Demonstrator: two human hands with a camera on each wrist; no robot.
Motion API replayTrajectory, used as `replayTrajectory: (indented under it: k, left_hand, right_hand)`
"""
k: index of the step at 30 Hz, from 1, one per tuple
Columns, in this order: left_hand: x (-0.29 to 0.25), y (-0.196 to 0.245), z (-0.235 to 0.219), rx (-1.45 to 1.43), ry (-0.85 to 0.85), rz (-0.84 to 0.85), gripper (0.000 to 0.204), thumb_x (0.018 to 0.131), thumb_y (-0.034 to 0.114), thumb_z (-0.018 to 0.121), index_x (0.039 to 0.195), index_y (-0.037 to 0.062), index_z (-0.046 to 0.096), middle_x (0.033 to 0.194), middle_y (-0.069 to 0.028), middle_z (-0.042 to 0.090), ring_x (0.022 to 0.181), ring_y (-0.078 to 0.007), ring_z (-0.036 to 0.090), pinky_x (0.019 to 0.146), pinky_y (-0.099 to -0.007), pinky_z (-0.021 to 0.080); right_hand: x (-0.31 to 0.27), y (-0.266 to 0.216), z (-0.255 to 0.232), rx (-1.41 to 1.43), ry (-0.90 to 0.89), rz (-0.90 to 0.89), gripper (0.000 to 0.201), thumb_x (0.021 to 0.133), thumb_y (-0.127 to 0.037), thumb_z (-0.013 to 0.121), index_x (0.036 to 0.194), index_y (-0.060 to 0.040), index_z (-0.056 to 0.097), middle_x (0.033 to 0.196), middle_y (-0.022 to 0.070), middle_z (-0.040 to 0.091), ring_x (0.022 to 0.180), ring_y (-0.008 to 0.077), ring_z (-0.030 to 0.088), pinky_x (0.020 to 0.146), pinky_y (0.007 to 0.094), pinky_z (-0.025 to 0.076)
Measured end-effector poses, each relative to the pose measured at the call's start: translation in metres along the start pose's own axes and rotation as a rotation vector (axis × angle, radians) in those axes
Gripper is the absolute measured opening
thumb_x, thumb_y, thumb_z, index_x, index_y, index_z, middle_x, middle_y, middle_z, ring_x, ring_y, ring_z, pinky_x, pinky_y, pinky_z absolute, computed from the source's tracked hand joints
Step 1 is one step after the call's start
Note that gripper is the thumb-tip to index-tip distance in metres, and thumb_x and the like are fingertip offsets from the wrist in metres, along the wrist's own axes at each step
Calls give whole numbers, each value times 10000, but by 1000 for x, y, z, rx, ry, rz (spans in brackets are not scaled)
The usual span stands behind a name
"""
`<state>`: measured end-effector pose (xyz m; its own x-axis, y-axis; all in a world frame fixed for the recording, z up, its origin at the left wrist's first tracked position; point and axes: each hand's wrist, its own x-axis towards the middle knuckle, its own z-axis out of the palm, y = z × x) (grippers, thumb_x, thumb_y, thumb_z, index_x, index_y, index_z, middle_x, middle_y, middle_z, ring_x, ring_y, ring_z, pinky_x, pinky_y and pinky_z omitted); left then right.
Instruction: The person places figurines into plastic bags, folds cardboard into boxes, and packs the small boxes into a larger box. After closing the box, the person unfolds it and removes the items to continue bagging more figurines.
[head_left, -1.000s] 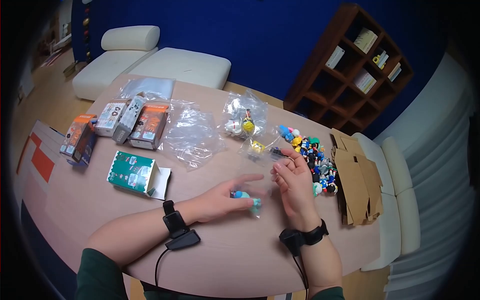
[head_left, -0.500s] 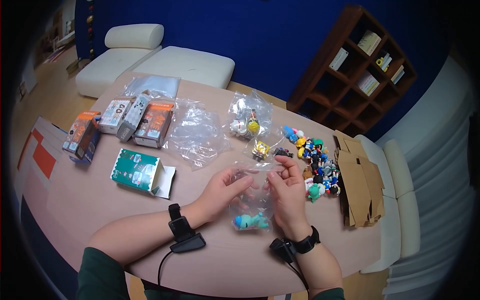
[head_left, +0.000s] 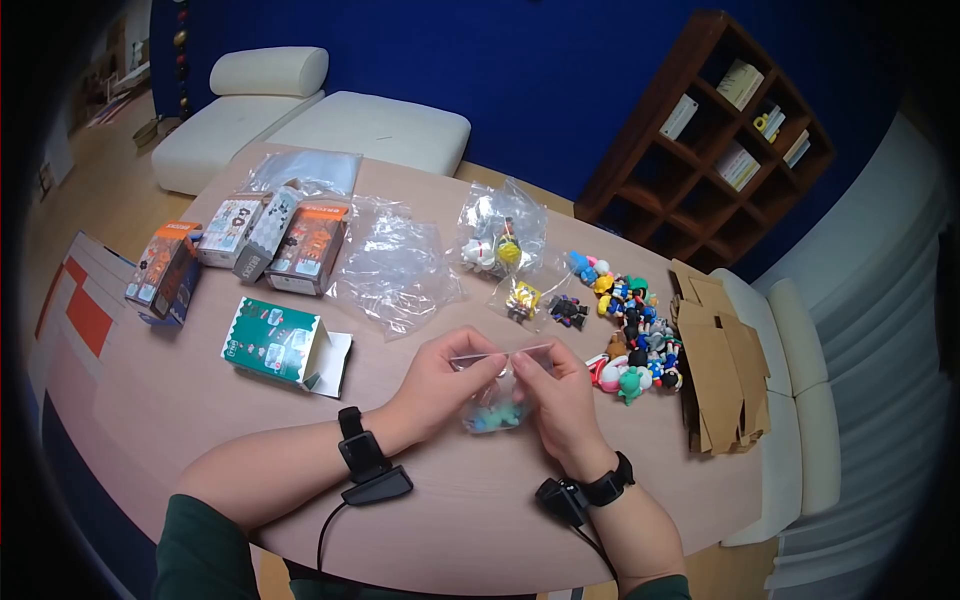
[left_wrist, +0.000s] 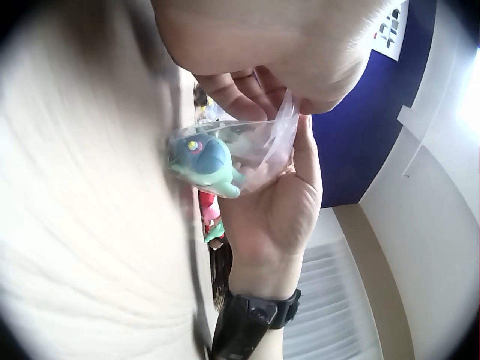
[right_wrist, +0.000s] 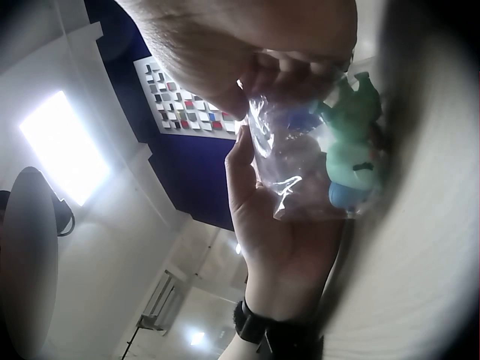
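Between my hands hangs a clear plastic bag (right_wrist: 274, 161) with a mint-green and blue toy figure (left_wrist: 206, 161) lying in its bottom. My left hand (head_left: 440, 378) pinches the top edge of the bag on one side, thumb toward me. On the other side my right hand (head_left: 563, 400) pinches the same edge, the two thumbs close together. In the right wrist view the figure (right_wrist: 352, 146) shows through the film, its blue end lowest. The bag's bottom hangs close over the table (head_left: 450, 510).
Several loose toy figures (head_left: 640, 340) lie in a heap at right, beside flattened cardboard (head_left: 720, 360). Filled clear bags (head_left: 505, 235) stand at the back. A dark figure (head_left: 568, 311) lies before them. Flat plastic bags (head_left: 395, 265), a green box (head_left: 270, 340) and orange boxes (head_left: 308, 250) occupy the left.
Both hands have come together at the bag's top edge, which was held up and farther apart before. The bag with the figure now hangs shorter and slightly higher in the head view.
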<state>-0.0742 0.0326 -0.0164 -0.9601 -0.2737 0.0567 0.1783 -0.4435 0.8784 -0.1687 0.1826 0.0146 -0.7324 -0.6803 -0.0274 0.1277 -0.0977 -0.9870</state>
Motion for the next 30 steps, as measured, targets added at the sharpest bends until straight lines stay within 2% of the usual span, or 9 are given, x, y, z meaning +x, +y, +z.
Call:
replayTrajectory:
  k: [4, 17, 23, 26, 28, 29, 30]
  left_hand:
    - [-1, 0, -1, 40, -12, 7, 112, 974, 131, 695, 983, 43, 626, 912, -28, 681, 807, -77, 621, 728, -240, 506]
    - [-1, -2, -4, 161, -29, 51, 82, 955, 92, 696, 946, 40, 632, 920, -30, 666, 830, -80, 618, 745, -254, 516]
    - [0, 0, -3, 150, 38, 65, 79, 961, 91, 686, 946, 43, 625, 895, -24, 644, 838, -80, 606, 760, -247, 504]
    - [5, -4, -9, 94, 91, 58, 91, 979, 124, 673, 953, 55, 619, 895, -19, 645, 843, -76, 604, 774, -248, 501]
    - [11, -6, -17, -25, 114, -27, 151, 999, 165, 657, 1096, 54, 621, 958, -19, 650, 863, -75, 606, 774, -250, 502]
    - [13, -5, -16, 6, 99, -36, 151, 999, 165, 657, 1096, 54, 621, 958, -19, 650, 863, -75, 606, 774, -250, 502]
    - [14, -8, -13, 2, 55, -59, 226, 1008, 187, 648, 1179, 48, 599, 998, -19, 648, 884, -80, 610, 796, -260, 510]
  right_hand:
    - [0, 0, 0, 10, -20, 24, 129, 976, -147, 688, 1055, -45, 684, 889, -6, 662, 683, 51, 568, 608, 198, 456]
    - [-4, 6, 5, 59, -14, -22, 68, 966, -105, 663, 1006, -51, 653, 870, -12, 640, 685, 51, 547, 601, 207, 433]
    - [-2, 2, 12, -49, 28, -56, 122, 977, -131, 666, 1056, -38, 660, 872, -20, 630, 780, 61, 590, 702, 227, 488]
    - [1, 3, 1, -44, -60, -20, 145, 983, -150, 671, 1060, -28, 665, 902, -11, 654, 839, 66, 607, 764, 243, 508]
    - [6, 11, -15, -281, -289, 54, 146, 993, -161, 665, 1046, -26, 674, 940, 4, 681, 856, 66, 611, 772, 248, 513]
    - [8, 14, -16, -254, -274, 37, 146, 993, -161, 665, 1046, -26, 674, 940, 4, 681, 856, 66, 611, 772, 248, 513]
    - [10, 14, -17, -117, -95, 22, 147, 1000, -165, 656, 1043, -27, 679, 949, 8, 689, 851, 66, 612, 772, 248, 513]
